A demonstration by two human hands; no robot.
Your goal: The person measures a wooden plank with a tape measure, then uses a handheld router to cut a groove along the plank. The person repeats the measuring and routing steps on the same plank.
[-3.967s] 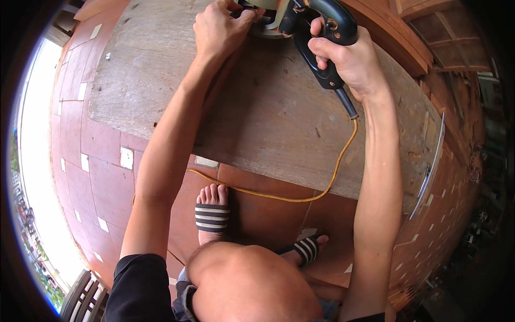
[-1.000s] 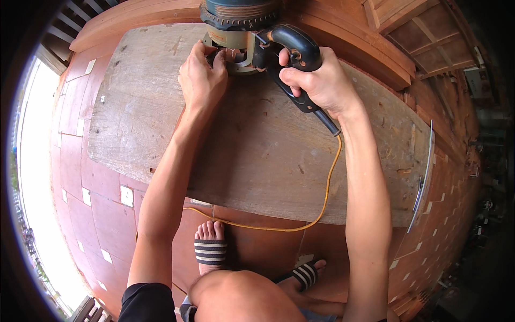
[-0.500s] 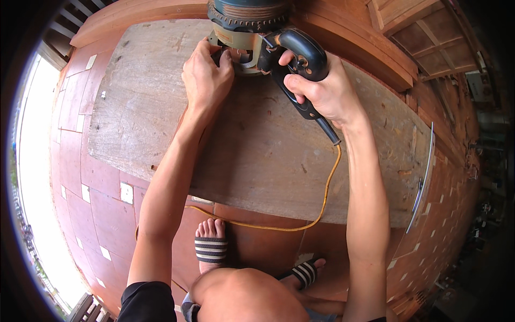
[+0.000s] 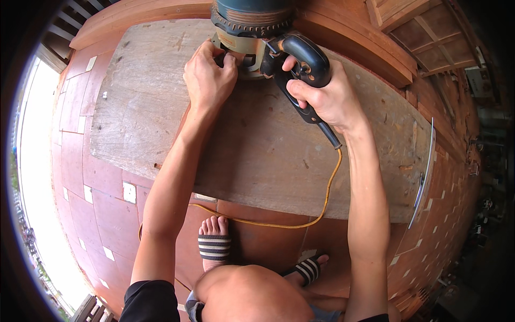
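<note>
A corded wood router (image 4: 252,22) with a dark teal motor body and a pale metal base stands at the far side of a worn wooden board (image 4: 279,155). Wrapped round the black D-shaped handle on its right is my right hand (image 4: 335,102). My left hand (image 4: 210,78) is closed on a dark knob at the left of the base, its thumb bent toward the base opening. The hands and the base hide the bit and whatever it touches. From the handle's lower end runs a yellow cord (image 4: 328,188).
Reddish-brown timber (image 4: 365,59) lies along the board's far edge, with a panelled wooden frame (image 4: 429,37) at the far right. A thin pale strip (image 4: 424,177) lies by the board's right end. The cord loops over the tiled floor (image 4: 107,214) near my sandalled feet.
The view has shifted slightly. The router sits a little lower and farther right in the picture, with both hands keeping their grip.
</note>
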